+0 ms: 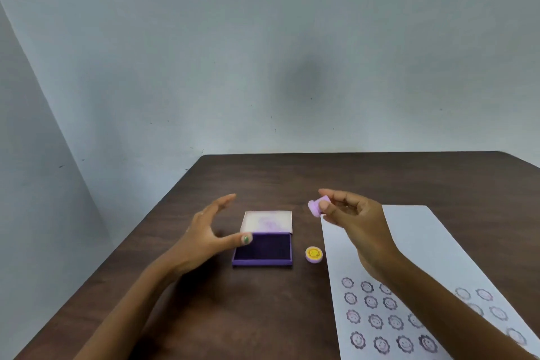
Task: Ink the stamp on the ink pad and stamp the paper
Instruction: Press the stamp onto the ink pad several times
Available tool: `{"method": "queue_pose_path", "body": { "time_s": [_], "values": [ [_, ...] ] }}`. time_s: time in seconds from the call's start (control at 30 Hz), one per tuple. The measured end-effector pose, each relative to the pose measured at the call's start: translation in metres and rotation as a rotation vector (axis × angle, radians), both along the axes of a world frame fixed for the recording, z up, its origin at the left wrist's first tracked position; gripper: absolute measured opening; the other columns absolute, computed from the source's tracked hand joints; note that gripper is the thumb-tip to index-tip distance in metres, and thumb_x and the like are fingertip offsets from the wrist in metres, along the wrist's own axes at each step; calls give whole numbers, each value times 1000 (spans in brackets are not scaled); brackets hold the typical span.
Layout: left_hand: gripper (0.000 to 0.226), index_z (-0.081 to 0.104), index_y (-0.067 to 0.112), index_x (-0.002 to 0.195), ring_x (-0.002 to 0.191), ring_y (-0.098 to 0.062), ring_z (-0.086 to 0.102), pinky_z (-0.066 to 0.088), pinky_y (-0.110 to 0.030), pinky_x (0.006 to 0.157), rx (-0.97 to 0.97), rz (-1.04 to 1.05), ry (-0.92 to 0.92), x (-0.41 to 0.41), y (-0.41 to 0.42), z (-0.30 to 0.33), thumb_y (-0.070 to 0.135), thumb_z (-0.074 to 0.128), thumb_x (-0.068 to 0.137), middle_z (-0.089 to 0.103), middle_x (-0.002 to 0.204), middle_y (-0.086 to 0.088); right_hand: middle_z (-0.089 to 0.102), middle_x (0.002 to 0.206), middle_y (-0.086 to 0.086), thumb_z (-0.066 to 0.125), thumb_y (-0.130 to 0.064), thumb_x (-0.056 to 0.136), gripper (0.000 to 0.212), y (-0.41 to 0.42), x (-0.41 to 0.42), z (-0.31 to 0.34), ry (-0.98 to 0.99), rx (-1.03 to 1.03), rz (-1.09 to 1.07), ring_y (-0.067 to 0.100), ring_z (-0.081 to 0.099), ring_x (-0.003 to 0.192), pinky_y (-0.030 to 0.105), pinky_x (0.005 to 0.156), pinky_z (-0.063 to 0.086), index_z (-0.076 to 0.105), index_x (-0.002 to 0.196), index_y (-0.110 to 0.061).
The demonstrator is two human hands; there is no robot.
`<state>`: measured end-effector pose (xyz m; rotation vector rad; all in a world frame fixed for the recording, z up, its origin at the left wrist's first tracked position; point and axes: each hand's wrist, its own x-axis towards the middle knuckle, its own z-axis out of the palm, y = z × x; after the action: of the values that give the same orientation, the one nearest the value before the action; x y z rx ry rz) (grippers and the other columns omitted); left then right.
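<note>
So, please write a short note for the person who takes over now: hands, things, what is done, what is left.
Right hand: pinches the purple stamp in the air, right of the ink pad.
Left hand: open, empty, thumb at the left edge of the ink pad.
Ink pad: lid open, on the table. Yellow-topped cap beside it.
Paper: many flower-face prints on the near part; far part blank.
Left: ink the stamp, then press it on the blank part.

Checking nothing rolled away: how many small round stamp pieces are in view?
2. A lilac piece is pinched between fingers of the right hand; a yellow-topped piece sits on the table between ink pad and paper. The arms may hide others.
</note>
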<state>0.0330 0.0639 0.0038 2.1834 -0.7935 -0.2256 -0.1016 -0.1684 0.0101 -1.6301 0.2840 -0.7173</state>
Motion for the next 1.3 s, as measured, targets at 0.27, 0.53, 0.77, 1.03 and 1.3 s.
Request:
{"method": "queue_pose_path", "body": {
  "time_s": [0.27,0.53,0.77,1.03,1.3],
  "values": [
    [118,3,53,140,143,-16,10,12,-45,118,272,-165,78,3,13,3,65,77,49,13,156,11,72,95,-2,72,-13,75,35,29,0,0,-2,-244,101,8,68,86,12,72,53,65,108,-18],
    [114,3,48,142,144,-16,1,7,-41,116,362,-158,-9,10,11,-6,63,76,56,9,157,9,67,90,-11,74,-16,74,23,69,20,1,78,-413,241,1,67,80,10,68,53,66,93,-26],
    [110,6,42,144,145,-17,3,4,-41,117,356,-167,-44,12,11,-9,63,73,59,14,157,8,62,85,-10,71,-8,75,21,88,39,0,15,-656,246,-22,54,77,-3,63,40,71,96,-11],
    [106,6,40,145,145,-18,0,1,-43,118,367,-161,-46,10,10,-8,61,72,64,14,157,4,63,83,-10,71,-8,75,18,89,44,-10,3,-760,217,-20,56,74,-5,64,39,70,92,-12],
    [104,7,36,146,145,-16,1,1,-42,118,358,-157,-54,8,11,-7,60,70,66,15,157,5,74,93,5,74,-5,72,25,89,41,-14,-43,-900,225,-5,56,79,-8,75,35,71,95,-11]
  ]
}}
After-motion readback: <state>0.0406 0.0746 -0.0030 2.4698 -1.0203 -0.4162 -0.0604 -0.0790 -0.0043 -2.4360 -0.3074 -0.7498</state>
